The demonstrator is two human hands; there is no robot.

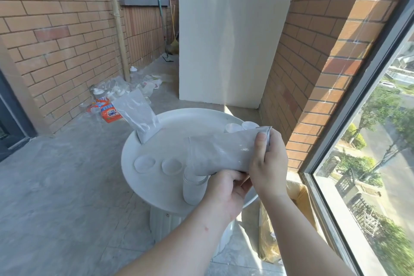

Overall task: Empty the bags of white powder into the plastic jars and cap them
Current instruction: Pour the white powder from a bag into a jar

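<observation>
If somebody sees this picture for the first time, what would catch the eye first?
First, the middle of the picture: the left hand and right hand hold a bag of white powder tilted down to an open plastic jar at the near edge of the round white table. Next, a second bag stands at the table's far left, and two lids lie left of the jar.

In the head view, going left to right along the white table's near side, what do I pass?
First clear lid, second clear lid, plastic jar, left hand, right hand pinching the powder bag.
</observation>
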